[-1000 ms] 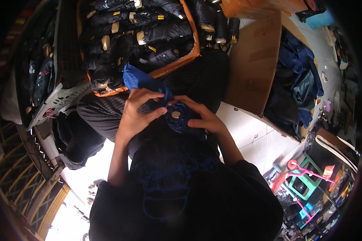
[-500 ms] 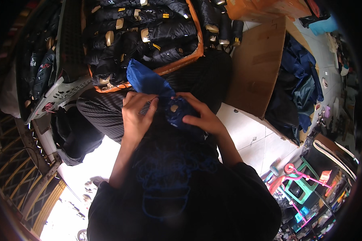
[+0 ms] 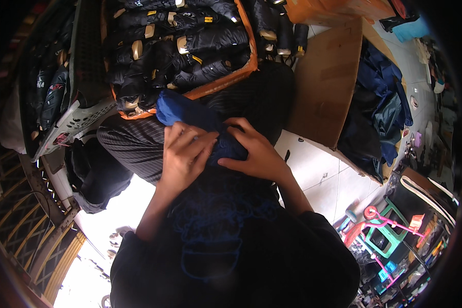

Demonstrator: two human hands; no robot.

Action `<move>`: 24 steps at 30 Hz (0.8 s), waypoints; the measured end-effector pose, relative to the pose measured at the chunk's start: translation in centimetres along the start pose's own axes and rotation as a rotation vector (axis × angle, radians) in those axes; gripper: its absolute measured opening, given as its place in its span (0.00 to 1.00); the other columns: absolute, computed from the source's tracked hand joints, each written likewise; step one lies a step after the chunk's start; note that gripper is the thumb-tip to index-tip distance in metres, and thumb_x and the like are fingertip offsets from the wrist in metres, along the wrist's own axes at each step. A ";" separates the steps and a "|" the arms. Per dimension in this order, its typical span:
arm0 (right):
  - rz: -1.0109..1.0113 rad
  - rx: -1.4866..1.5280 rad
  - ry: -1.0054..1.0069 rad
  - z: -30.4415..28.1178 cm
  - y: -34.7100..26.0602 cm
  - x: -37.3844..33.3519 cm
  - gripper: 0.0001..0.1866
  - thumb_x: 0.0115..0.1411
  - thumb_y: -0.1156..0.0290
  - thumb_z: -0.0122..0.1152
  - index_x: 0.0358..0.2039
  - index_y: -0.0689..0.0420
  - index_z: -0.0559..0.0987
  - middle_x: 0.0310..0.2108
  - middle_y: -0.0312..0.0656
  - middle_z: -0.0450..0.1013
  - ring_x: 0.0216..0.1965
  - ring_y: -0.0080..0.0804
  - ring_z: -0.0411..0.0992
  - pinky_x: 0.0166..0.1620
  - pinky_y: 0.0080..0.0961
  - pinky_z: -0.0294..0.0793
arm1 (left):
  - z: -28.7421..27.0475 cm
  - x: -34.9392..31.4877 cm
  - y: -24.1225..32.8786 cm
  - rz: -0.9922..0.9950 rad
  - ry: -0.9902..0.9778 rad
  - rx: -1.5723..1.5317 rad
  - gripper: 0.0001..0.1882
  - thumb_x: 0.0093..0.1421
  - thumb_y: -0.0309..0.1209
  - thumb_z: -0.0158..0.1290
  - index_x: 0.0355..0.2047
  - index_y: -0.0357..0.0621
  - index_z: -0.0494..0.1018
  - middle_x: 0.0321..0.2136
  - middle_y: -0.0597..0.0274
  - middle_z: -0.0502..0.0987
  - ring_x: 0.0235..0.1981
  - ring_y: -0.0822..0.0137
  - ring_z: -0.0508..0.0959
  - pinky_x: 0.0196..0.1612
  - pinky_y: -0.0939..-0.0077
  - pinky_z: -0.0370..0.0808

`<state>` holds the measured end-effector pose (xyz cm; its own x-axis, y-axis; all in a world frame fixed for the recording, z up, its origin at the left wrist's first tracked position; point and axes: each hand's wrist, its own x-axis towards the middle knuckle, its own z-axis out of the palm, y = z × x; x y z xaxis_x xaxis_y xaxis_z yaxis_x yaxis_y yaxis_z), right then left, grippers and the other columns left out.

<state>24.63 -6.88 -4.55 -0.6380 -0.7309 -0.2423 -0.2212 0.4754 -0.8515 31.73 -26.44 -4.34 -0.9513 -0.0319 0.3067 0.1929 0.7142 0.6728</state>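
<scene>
Over my lap is a dark blue bundle of gathered cloth [image 3: 230, 150] that looks like a folded umbrella. My right hand [image 3: 256, 154] wraps its right side, thumb on the near side and fingers over the far side. My left hand [image 3: 186, 154] is closed at its left edge, fingertips pinching the cloth close to the right fingers. A brighter blue flap of cloth [image 3: 182, 110] sticks out beyond my left hand toward the far left; its join with the bundle is partly hidden by my fingers.
An orange-rimmed crate [image 3: 223, 83] full of black folded umbrellas [image 3: 215, 38] with pale ends stands ahead. To its left is a grey perforated basket [image 3: 77, 115]. A cardboard box [image 3: 326, 84] with blue cloth stands at the right, and a green stool [image 3: 392, 238] lower right.
My left hand has shifted right and nearer, onto the bundle. The bundle has turned, hiding its pale round spot. The bright blue flap has slumped lower and looks more crumpled.
</scene>
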 end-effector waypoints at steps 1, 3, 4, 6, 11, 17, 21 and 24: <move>0.010 -0.015 -0.002 0.1 -0.1 0.0 0.35 0.49 0.57 0.71 0.51 0.67 0.72 0.58 0.48 0.62 0.57 0.46 0.67 0.56 0.35 0.69 | 0.3 -0.3 0.1 -0.001 -0.004 -0.031 0.13 0.48 0.22 0.63 0.36 0.45 0.81 0.29 0.70 0.77 0.34 0.67 0.71 0.39 0.71 0.63; 0.035 -0.044 -0.002 0.3 -0.5 0.0 0.35 0.50 0.56 0.71 0.51 0.67 0.73 0.57 0.48 0.63 0.56 0.46 0.68 0.55 0.35 0.70 | 1.0 -0.6 0.2 -0.044 0.052 -0.060 0.11 0.49 0.21 0.62 0.35 0.43 0.81 0.29 0.68 0.77 0.33 0.67 0.72 0.38 0.71 0.64; 0.045 -0.061 -0.010 0.4 -0.8 0.0 0.35 0.50 0.55 0.71 0.51 0.67 0.72 0.57 0.48 0.63 0.55 0.46 0.69 0.55 0.35 0.70 | 1.1 -0.9 0.3 -0.077 0.069 -0.081 0.11 0.49 0.21 0.62 0.34 0.43 0.81 0.29 0.68 0.77 0.32 0.67 0.73 0.37 0.71 0.65; 0.064 -0.095 -0.028 0.4 -1.3 -0.1 0.35 0.50 0.54 0.70 0.51 0.67 0.72 0.57 0.48 0.63 0.54 0.46 0.70 0.54 0.35 0.71 | 1.3 -1.3 0.5 -0.141 0.094 -0.109 0.10 0.49 0.21 0.62 0.34 0.43 0.80 0.29 0.67 0.77 0.32 0.66 0.73 0.36 0.71 0.65; 0.062 -0.054 0.077 1.2 -0.6 -0.1 0.35 0.48 0.54 0.73 0.49 0.68 0.74 0.54 0.48 0.66 0.52 0.46 0.72 0.52 0.36 0.72 | 0.8 -1.2 0.3 -0.035 0.043 -0.023 0.09 0.50 0.19 0.61 0.33 0.41 0.80 0.30 0.62 0.78 0.33 0.63 0.75 0.37 0.70 0.68; 0.104 0.038 0.083 1.6 -0.7 0.2 0.36 0.47 0.54 0.74 0.50 0.67 0.74 0.52 0.49 0.67 0.53 0.46 0.71 0.53 0.35 0.70 | -0.7 -1.5 -1.0 -0.128 -0.066 -0.148 0.09 0.51 0.18 0.59 0.34 0.38 0.78 0.28 0.58 0.77 0.34 0.60 0.75 0.39 0.70 0.72; -0.008 0.045 0.013 2.1 -0.9 0.0 0.42 0.47 0.53 0.75 0.57 0.63 0.70 0.55 0.50 0.64 0.56 0.46 0.68 0.56 0.34 0.69 | 0.3 -2.1 -1.1 -0.657 0.050 -0.400 0.04 0.59 0.22 0.53 0.35 0.35 0.75 0.28 0.57 0.77 0.28 0.66 0.77 0.35 0.74 0.73; -0.130 0.192 -0.097 1.6 -0.3 -0.2 0.42 0.51 0.50 0.70 0.60 0.62 0.68 0.55 0.49 0.64 0.57 0.44 0.67 0.58 0.30 0.65 | 0.5 -2.2 -2.2 -0.542 0.111 -0.311 0.04 0.60 0.22 0.53 0.36 0.35 0.74 0.27 0.57 0.77 0.27 0.68 0.77 0.34 0.76 0.72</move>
<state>25.97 -7.65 -5.02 -0.5377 -0.8278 -0.1601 -0.1468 0.2789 -0.9490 33.31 -27.58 -6.81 -0.9060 -0.4164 -0.0757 -0.2324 0.3399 0.9113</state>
